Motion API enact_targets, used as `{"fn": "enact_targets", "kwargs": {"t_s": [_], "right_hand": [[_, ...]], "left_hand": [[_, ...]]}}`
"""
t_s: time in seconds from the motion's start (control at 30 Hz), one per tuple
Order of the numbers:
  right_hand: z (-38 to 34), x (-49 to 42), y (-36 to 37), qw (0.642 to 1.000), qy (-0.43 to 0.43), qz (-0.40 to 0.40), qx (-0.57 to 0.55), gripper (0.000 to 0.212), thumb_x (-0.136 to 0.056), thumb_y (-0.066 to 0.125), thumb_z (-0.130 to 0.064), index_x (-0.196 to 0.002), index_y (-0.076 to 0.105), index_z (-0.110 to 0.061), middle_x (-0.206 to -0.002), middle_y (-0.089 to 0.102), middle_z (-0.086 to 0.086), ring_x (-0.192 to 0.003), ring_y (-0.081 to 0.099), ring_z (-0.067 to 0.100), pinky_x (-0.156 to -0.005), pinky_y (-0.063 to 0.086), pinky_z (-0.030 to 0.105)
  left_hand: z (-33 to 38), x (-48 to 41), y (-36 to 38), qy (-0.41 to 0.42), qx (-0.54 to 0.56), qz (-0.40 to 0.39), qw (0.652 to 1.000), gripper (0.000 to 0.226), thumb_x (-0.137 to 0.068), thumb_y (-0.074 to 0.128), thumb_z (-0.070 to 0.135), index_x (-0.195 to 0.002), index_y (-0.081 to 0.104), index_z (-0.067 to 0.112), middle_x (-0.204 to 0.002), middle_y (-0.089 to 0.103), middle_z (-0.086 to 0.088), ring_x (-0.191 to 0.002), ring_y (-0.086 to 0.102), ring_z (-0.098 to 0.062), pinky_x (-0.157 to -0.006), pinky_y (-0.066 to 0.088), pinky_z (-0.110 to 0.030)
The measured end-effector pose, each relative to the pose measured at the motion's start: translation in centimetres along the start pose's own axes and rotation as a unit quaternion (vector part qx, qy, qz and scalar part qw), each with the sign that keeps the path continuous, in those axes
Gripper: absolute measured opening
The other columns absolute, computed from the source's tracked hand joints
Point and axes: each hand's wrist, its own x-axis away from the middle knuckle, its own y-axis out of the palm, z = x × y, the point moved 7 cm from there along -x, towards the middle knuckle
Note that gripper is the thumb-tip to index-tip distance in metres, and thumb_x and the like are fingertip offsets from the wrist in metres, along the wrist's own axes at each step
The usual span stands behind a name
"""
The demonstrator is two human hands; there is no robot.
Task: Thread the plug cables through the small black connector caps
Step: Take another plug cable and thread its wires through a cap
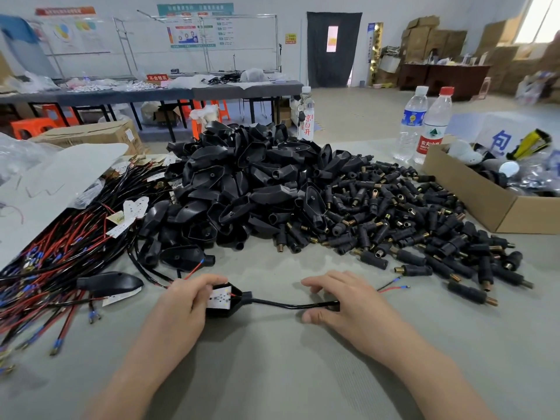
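Note:
My left hand (186, 298) grips a black plug housing (225, 300) with a white board inside it, low on the grey table. A black cable (288, 305) runs from the housing to the right. My right hand (336, 301) pinches a small black connector cap (332, 306) on that cable between thumb and fingers. Thin red and black wire ends (394, 287) with blue terminals stick out to the right of the right hand. A big heap of black plug housings (242, 183) lies beyond, and many small black connector caps (424, 225) are spread to its right.
A tangle of red and black cables (60, 259) covers the table's left side, with a white sheet (45, 189) over part of it. A cardboard box (485, 192) stands at the right. Two water bottles (424, 125) stand behind the caps, a third bottle (305, 113) behind the heap.

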Motion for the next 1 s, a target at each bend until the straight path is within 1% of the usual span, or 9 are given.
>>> {"fn": "enact_targets", "kwargs": {"t_s": [0.2,0.3,0.4,0.5,0.6,0.7,0.8,0.93,1.0], "right_hand": [[2.3,0.3,-1.4,0.998,0.051,0.030,0.033,0.026,-0.095,0.061,-0.046,-0.120,0.064,-0.041,-0.108,0.053,-0.027,-0.109,0.044,0.002,-0.098,0.038,0.024],[2.6,0.4,-1.7,0.996,0.056,0.043,0.046,0.014,-0.099,0.058,-0.034,-0.107,0.069,-0.037,-0.104,0.052,-0.025,-0.105,0.042,0.004,-0.093,0.036,0.023],[1.8,0.4,-1.5,0.997,0.042,0.040,0.054,0.015,-0.101,0.053,-0.031,-0.108,0.067,-0.035,-0.099,0.047,-0.025,-0.104,0.043,0.005,-0.095,0.035,0.025],[-1.1,0.3,-1.1,0.997,-0.027,0.054,0.038,0.015,-0.102,0.052,-0.031,-0.106,0.066,-0.033,-0.093,0.047,-0.029,-0.093,0.041,-0.002,-0.089,0.031,0.020],[-3.7,0.5,-0.2,0.995,-0.081,0.051,0.030,0.029,-0.097,0.040,-0.039,-0.098,0.065,-0.025,-0.092,0.060,-0.013,-0.089,0.049,0.007,-0.086,0.033,0.020],[-3.5,0.4,-0.1,0.995,-0.082,0.045,0.026,0.020,-0.097,0.047,-0.038,-0.098,0.062,-0.025,-0.095,0.062,-0.012,-0.093,0.051,0.008,-0.094,0.035,0.024],[-2.6,0.3,-0.3,0.996,-0.064,0.055,0.005,0.013,-0.094,0.061,-0.043,-0.098,0.063,-0.031,-0.097,0.063,-0.019,-0.095,0.050,0.001,-0.096,0.031,0.017],[-2.0,0.5,-0.2,0.997,-0.051,0.058,-0.016,0.005,-0.093,0.061,-0.044,-0.095,0.060,-0.040,-0.092,0.054,-0.028,-0.097,0.047,-0.004,-0.092,0.032,0.014],[-1.0,0.6,-1.1,0.994,-0.030,0.100,-0.023,0.008,-0.097,0.056,-0.044,-0.103,0.060,-0.040,-0.100,0.052,-0.029,-0.102,0.046,-0.003,-0.092,0.034,0.016]], "left_hand": [[-3.0,-0.1,-2.8,-0.065,-0.028,0.061,0.996,0.043,-0.101,0.045,0.006,-0.099,0.067,0.043,-0.068,0.059,0.006,-0.058,0.051,-0.006,-0.056,0.038,-0.028],[-2.3,-0.1,-3.4,-0.061,-0.077,0.118,0.988,0.040,-0.096,0.044,-0.004,-0.104,0.073,0.022,-0.096,0.072,-0.004,-0.089,0.060,-0.026,-0.082,0.048,-0.046],[1.6,0.8,-3.5,0.018,-0.116,0.197,0.973,0.031,-0.097,0.044,0.006,-0.110,0.071,0.011,-0.107,0.070,-0.005,-0.099,0.056,-0.028,-0.093,0.042,-0.042],[7.0,1.8,0.1,0.128,-0.103,0.133,0.977,0.033,-0.099,0.041,0.023,-0.116,0.068,0.014,-0.111,0.068,0.003,-0.104,0.058,-0.017,-0.098,0.037,-0.028],[10.3,2.5,4.6,0.205,-0.082,0.056,0.974,0.036,-0.097,0.044,0.030,-0.113,0.071,0.014,-0.100,0.073,0.004,-0.091,0.067,-0.017,-0.085,0.044,-0.029],[9.8,2.2,6.2,0.172,-0.020,-0.010,0.985,0.027,-0.103,0.048,0.029,-0.116,0.070,0.021,-0.086,0.069,0.013,-0.080,0.063,-0.009,-0.075,0.043,-0.022],[8.0,1.7,6.8,0.129,0.031,-0.071,0.989,0.021,-0.103,0.050,0.026,-0.115,0.066,0.034,-0.073,0.059,0.018,-0.080,0.057,-0.001,-0.074,0.041,-0.018],[7.8,1.6,6.5,0.128,0.059,-0.083,0.987,0.019,-0.099,0.060,0.024,-0.107,0.070,0.038,-0.079,0.061,0.030,-0.074,0.057,0.007,-0.068,0.039,-0.010],[7.6,1.8,6.5,0.112,0.070,-0.090,0.987,0.015,-0.096,0.064,0.028,-0.099,0.068,0.042,-0.081,0.064,0.032,-0.077,0.062,0.004,-0.072,0.048,-0.019]]}}
